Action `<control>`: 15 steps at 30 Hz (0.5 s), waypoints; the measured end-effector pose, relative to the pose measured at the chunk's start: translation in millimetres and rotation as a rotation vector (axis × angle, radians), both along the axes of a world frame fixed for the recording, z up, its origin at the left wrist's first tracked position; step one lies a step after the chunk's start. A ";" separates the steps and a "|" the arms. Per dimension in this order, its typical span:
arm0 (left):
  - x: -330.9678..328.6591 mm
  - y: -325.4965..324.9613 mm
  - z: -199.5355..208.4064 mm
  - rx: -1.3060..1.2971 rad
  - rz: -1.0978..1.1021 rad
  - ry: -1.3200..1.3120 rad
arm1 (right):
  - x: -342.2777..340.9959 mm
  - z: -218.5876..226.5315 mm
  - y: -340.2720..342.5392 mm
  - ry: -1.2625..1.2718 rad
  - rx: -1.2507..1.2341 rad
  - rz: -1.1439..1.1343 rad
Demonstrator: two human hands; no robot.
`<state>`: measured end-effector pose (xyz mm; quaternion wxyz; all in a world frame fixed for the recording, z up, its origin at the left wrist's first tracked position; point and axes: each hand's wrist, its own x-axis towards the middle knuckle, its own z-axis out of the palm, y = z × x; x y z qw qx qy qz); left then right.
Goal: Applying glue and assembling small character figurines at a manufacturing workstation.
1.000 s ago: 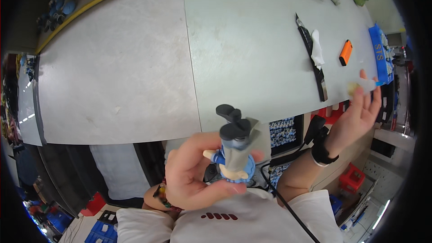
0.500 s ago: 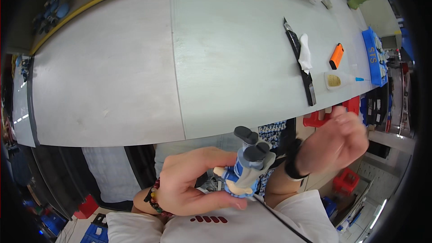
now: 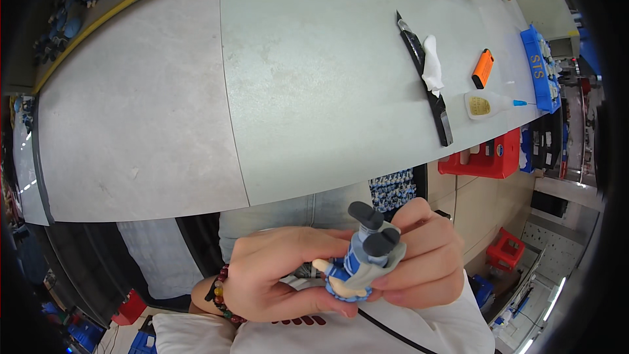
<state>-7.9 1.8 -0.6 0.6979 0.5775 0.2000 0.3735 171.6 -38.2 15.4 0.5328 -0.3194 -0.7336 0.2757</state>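
Note:
Between my two hands, in front of my chest and below the table's near edge, is a small figurine (image 3: 357,255) in blue and grey with dark soles. It is held upside down, its feet pointing up and its head low. My left hand (image 3: 275,272), with a beaded bracelet at the wrist, pinches it from the left between thumb and fingers. Curled fingers of my right hand (image 3: 422,259) press on its grey right side. The figurine's head is partly hidden by my fingers.
On the table (image 3: 151,105) lie a black craft knife (image 3: 426,78), white tissue (image 3: 432,65), an orange lighter-like piece (image 3: 483,69) and a needle-tipped bottle (image 3: 485,105). A blue bin (image 3: 537,69) stands at the far right. Below are a red stool (image 3: 485,157) and a tray of small figures (image 3: 393,189).
My right hand has come in from the right and closed on the figurine's side. My left hand keeps its hold. The view has shifted slightly.

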 end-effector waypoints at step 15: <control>4.2 -0.4 -0.4 -0.002 0.004 0.042 | -9.3 -22.5 12.9 0.289 0.270 -0.329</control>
